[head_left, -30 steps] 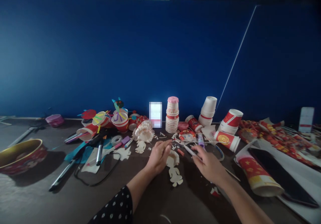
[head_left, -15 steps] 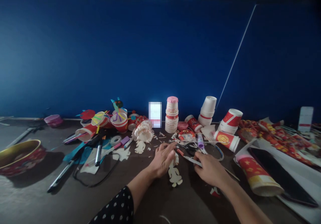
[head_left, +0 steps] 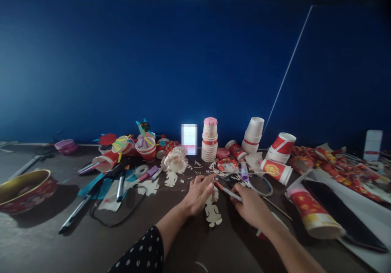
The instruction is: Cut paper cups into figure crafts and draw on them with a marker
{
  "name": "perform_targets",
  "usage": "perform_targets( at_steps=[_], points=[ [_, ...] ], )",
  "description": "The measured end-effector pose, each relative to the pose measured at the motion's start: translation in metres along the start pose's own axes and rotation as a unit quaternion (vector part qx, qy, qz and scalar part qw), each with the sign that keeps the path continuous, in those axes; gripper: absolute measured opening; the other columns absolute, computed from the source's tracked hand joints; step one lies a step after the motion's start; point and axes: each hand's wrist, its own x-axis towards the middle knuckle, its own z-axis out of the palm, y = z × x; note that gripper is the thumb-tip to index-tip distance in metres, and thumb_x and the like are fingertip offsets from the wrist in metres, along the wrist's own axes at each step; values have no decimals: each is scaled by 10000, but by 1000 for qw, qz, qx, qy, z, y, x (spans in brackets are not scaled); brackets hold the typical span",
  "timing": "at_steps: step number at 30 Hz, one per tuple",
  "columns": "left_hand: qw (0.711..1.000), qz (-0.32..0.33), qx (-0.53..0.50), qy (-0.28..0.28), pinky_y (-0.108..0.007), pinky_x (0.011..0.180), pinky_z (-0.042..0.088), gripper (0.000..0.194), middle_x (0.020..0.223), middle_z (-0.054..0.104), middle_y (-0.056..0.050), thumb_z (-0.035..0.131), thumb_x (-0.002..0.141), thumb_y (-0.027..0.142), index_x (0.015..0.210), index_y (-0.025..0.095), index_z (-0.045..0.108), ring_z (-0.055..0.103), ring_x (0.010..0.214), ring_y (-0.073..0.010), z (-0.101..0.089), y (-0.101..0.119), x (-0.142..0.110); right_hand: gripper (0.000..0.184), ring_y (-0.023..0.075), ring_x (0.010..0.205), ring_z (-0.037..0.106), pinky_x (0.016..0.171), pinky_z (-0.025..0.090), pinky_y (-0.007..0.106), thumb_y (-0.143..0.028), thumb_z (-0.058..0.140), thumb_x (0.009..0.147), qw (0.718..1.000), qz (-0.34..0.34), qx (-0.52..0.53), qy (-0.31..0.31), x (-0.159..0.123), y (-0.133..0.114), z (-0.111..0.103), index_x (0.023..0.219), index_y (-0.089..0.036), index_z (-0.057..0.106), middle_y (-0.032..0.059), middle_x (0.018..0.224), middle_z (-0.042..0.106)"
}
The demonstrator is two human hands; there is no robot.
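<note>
A cream paper cutout (head_left: 213,215) with rounded limbs lies on the dark table in front of me. My left hand (head_left: 198,194) rests over its upper left side, fingers stretched out and lying flat, covering part of it. My right hand (head_left: 249,203) is closed around a marker (head_left: 229,192) with a grey barrel and an orange-red end. That end points left, close to my left fingertips and the cutout's top. Whether the tip touches the paper I cannot tell.
Behind my hands stands a tall stack of paper cups (head_left: 209,142). A black phone (head_left: 339,214) and a red cup (head_left: 314,216) lie at the right. On the left are a bowl (head_left: 45,187), markers (head_left: 120,185) and a white cutout (head_left: 149,187). A blue panel (head_left: 183,61) closes off the back.
My right hand has shifted slightly left with the marker, whose orange-red end is now nearer my left hand. My left hand and the cutout have stayed almost still.
</note>
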Motion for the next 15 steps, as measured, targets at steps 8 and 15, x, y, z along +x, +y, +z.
perform_targets(
  at_steps=[8, 15],
  points=[
    [985, -25, -165, 39, -423, 972, 232, 483, 1081, 602, -70, 257, 861, 467, 1174, 203, 513, 418, 1093, -241, -3, -3, 2, 388, 208, 966, 571, 809, 410, 307, -149, 419, 797, 999, -38, 34, 8, 2, -1, 6, 1178, -196, 474, 95, 1075, 614],
    [937, -30, -340, 74, -385, 952, 301, 500, 1027, 624, -112, 354, 829, 487, 1105, 123, 558, 453, 1085, -260, -2, 2, 1, 408, 209, 1025, 551, 861, 412, 335, -180, 378, 832, 994, -72, 85, 8, 3, -3, 10, 1233, -209, 447, 82, 1151, 582]
  ],
)
